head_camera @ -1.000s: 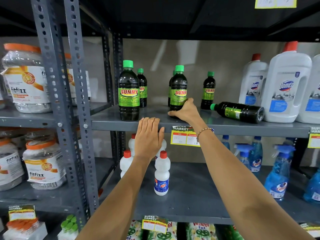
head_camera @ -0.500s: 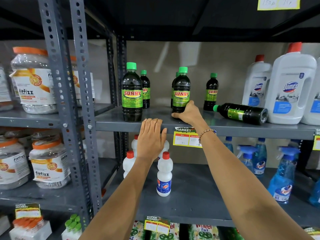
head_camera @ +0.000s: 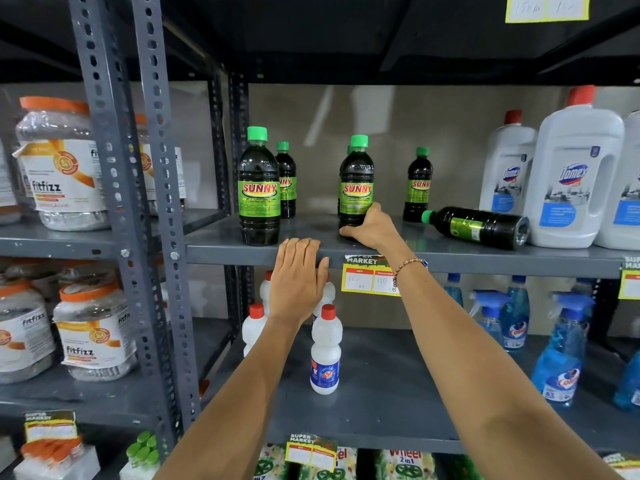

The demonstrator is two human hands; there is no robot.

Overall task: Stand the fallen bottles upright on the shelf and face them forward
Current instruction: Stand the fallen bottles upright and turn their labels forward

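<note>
On metal shelf [head_camera: 450, 252], right hand [head_camera: 372, 226] perhaps gripping glossy bottle [head_camera: 356, 183]

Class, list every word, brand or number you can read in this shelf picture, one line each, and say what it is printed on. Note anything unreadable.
"SUNNY": dark upright bottles
"fitfizz": clear jars
"Domex": white jugs
"SUPER MARKET", "MRP", "120": yellow price tag
"Rin": small white bottle
"Colin", partly hidden: blue spray bottles
"Wheel 2in1": packets
Unreadable: fallen bottle label, top yellow tag handwriting, fine print.
</note>
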